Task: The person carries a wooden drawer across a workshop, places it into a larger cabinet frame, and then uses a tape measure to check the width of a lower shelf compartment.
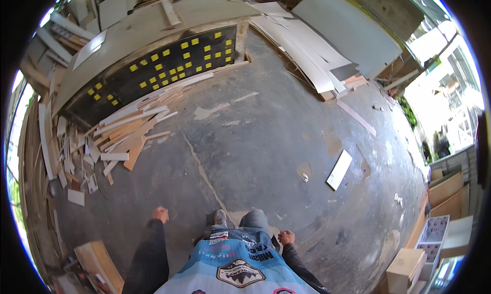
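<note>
My left hand [160,214] hangs out in front of my left side above the grey concrete floor, its fingers curled closed. No object shows in it. Close by my right hip is my right hand [286,237], also curled closed, with nothing visible in its fingers. Neither hand touches anything. Between them are my blue and white printed shirt [245,266] and my legs, one shoe [220,218] stepping on the floor. A white board piece [339,170] lies on the floor ahead and to the right.
A long workbench [209,12] with yellow squares on its dark side stands far left. Wood offcuts [130,135] pile before it. Large sheets [302,51] lie at the far right. Near right are a white divided box [434,230] and a wooden box [405,266]; a board [99,266] leans near left.
</note>
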### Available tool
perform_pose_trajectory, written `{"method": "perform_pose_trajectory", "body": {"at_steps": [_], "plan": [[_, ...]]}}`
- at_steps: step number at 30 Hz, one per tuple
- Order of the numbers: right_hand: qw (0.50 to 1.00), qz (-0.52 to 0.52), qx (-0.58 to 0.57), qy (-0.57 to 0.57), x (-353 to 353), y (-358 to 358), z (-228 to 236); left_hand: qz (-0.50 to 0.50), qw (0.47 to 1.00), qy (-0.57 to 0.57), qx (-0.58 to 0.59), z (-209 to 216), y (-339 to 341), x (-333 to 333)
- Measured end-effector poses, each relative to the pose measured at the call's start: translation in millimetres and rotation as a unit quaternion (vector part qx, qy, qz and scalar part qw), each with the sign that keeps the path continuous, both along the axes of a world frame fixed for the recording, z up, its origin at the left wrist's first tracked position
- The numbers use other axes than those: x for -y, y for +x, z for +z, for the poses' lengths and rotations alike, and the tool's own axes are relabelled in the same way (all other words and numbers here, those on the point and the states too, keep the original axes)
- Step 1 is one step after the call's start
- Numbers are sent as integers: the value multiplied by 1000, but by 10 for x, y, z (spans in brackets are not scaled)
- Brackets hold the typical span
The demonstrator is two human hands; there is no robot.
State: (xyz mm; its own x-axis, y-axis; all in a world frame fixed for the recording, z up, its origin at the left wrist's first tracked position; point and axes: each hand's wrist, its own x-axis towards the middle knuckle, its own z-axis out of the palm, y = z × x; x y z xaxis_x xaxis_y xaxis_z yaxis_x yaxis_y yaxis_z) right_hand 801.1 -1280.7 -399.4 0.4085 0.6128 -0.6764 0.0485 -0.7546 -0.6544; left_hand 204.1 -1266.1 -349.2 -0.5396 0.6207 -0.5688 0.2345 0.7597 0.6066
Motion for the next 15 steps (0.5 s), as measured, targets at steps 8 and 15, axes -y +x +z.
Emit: {"method": "perform_pose_trajectory", "body": {"at_steps": [8, 15], "plan": [[937, 257, 218, -91, -591, 22, -610, -85, 979, 185, 24, 426, 407, -3721], [913, 331, 218, -96, -2750, 674, -761, -58, 974, 97, 196, -545, 1744, -4337]]}}
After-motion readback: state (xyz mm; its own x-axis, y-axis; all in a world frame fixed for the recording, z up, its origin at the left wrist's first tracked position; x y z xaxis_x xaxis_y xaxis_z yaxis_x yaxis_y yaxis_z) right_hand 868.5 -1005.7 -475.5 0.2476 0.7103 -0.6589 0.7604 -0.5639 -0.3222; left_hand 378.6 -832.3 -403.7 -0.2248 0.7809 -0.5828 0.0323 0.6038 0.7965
